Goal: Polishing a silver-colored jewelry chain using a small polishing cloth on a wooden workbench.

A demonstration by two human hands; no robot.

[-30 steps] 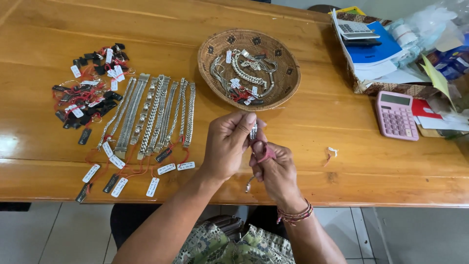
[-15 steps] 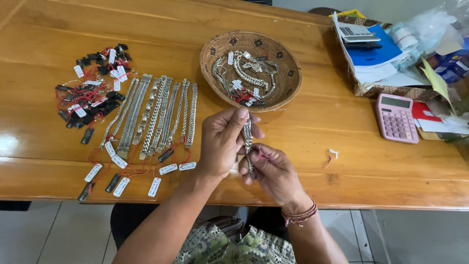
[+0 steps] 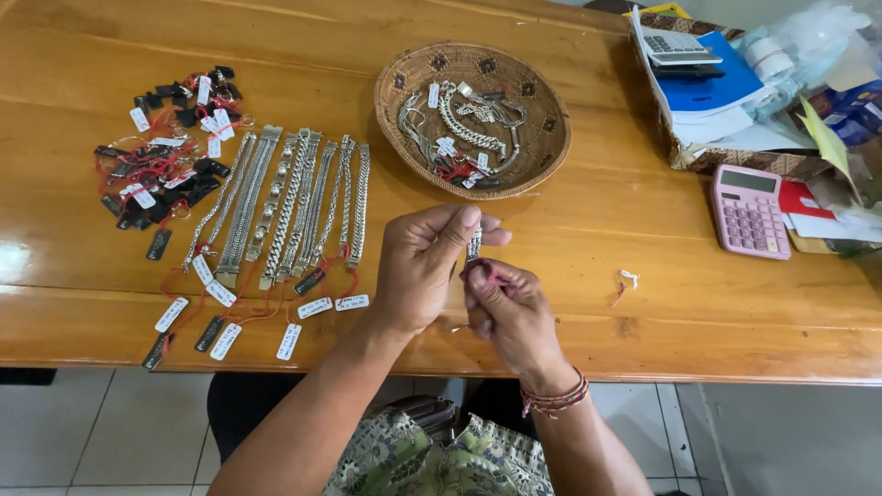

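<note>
Two bare hands meet above the polished wooden table's [image 3: 588,239] near edge: the left hand [image 3: 424,266] and right hand [image 3: 511,308] both pinch one silver chain bracelet [image 3: 473,246] with a red thread. Well left of that grip lie about eight silver bracelets [image 3: 294,202] in a row, white tags below; farther left, a heap of black tagged pieces [image 3: 170,152]. Beyond the grip sits one round woven basket [image 3: 542,110] of chains; right, one pink calculator [image 3: 749,211]. Tiled floor shows beneath.

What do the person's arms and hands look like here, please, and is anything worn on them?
Both forearms are bare, with no sleeves in view. The right wrist carries a band of red cords. The left hand and right hand show no gloves and no rings that I can see.
</note>
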